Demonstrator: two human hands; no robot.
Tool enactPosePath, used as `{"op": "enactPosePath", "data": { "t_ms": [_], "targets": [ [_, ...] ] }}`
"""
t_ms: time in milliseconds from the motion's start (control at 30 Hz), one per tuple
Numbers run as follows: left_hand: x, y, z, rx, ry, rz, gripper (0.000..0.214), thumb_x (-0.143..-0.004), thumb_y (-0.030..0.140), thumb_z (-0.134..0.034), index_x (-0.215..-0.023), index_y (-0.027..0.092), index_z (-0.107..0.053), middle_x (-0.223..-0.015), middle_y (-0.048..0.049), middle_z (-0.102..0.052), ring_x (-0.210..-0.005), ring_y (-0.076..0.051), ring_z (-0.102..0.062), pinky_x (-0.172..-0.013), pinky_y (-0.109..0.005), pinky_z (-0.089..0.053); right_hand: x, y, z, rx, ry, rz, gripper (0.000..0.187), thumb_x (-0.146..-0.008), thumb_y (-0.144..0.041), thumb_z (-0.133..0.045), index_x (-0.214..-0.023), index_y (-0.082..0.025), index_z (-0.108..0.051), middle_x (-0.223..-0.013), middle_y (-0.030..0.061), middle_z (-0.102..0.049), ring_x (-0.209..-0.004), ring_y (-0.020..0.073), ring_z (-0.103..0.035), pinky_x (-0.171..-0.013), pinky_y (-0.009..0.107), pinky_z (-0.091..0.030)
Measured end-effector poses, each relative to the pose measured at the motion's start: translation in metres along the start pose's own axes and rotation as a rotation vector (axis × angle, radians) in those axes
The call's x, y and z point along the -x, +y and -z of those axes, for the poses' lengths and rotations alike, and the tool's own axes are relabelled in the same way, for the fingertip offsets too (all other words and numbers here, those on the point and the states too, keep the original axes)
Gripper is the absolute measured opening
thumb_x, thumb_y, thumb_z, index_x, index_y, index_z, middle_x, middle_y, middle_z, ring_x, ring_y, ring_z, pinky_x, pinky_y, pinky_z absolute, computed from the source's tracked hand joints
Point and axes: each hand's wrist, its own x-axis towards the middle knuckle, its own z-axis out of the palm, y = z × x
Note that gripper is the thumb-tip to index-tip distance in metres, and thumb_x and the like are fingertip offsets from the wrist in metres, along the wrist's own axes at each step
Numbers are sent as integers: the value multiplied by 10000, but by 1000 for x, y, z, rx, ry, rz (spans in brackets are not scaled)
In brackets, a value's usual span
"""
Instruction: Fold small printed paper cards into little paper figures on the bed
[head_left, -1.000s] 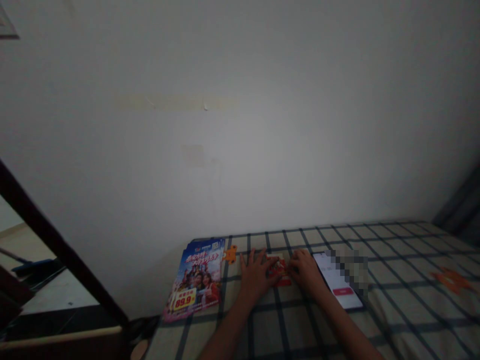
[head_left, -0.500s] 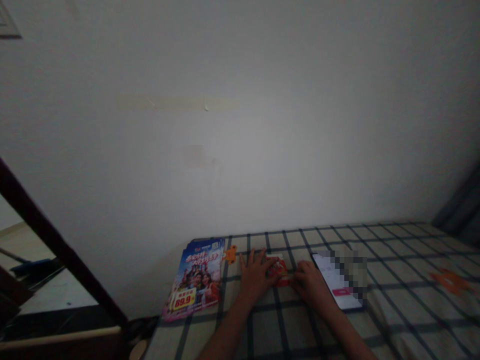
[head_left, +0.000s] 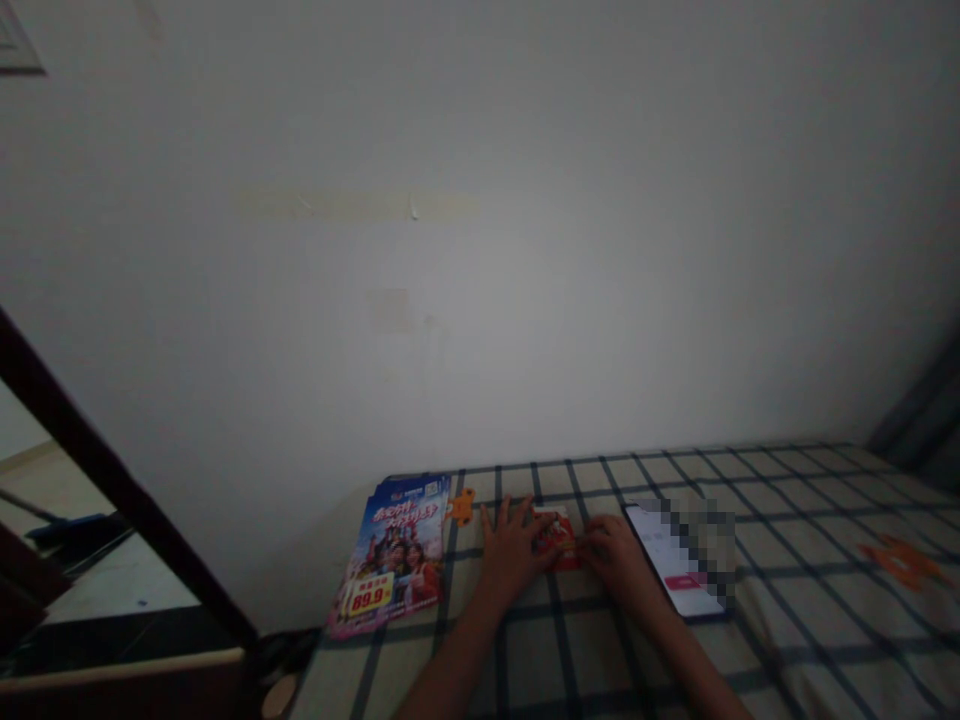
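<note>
A small red printed packet (head_left: pixel 565 556) lies on the checked cloth between my two hands. My left hand (head_left: pixel 511 548) rests flat with its fingers spread, its thumb side lying over the packet's left part. At the packet's right edge, the bent fingers of my right hand (head_left: pixel 609 552) are closed together on it. Part of the packet is hidden beneath the fingers. Just right of my right hand lies a phone (head_left: pixel 679 570) with a lit screen, partly blurred out.
To the left is a fanned stack of glossy flyers (head_left: pixel 397 555), with an orange shape (head_left: pixel 463 507) beside it. Another orange patch (head_left: pixel 904 560) shows on the cloth (head_left: pixel 810 600) at right. A wall (head_left: pixel 525 250) rises behind; a dark slanted post (head_left: pixel 142 490) stands left.
My right hand's fingers have shifted slightly at the packet's right edge, and the packet is turned a little. My left hand stays nearly still.
</note>
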Motion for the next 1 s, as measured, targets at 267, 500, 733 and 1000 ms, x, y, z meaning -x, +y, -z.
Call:
{"op": "enactPosePath", "data": {
  "t_ms": [267, 500, 733, 1000],
  "targets": [
    [2, 4, 7, 25, -39, 9, 563, -859, 754, -455, -1382, 544, -471, -1587, 59, -356, -1467, -381, -209, -1154, -716, -15, -7, -10, -1, 84, 40, -32, 146, -863, -250, -631, -911, -263, -769, -1099, 80, -661, -1105, 243, -547, -966, 340, -409],
    [1, 1, 4, 51, -17, -1, 564, -850, 780, -429, -1362, 552, -491, -1577, 53, -377, -1474, -380, -209, -1143, -729, 8, -24, -11, -1, 135, 56, -85, 126, -848, -283, -663, -896, -284, -779, -1112, 77, -659, -1140, 262, -508, -979, 351, -381],
    [0, -1, 3, 5, -38, -13, 571, -856, 794, -390, -1373, 564, -467, -1592, 64, -348, -1473, -382, -211, -1132, -748, -32, -44, -12, -6, 166, 59, -128, 143, -853, -277, -643, -900, -294, -777, -1096, 70, -651, -1137, 253, -491, -960, 336, -362],
    [0, -2, 2, 19, -28, -16, 569, -856, 784, -408, -1367, 548, -487, -1591, 55, -354, -1473, -390, -210, -1131, -748, -6, -64, -11, -8, 161, 74, -166, 136, -857, -297, -643, -866, -296, -779, -1093, 62, -639, -1155, 246, -465, -911, 318, -371]
  ]
}}
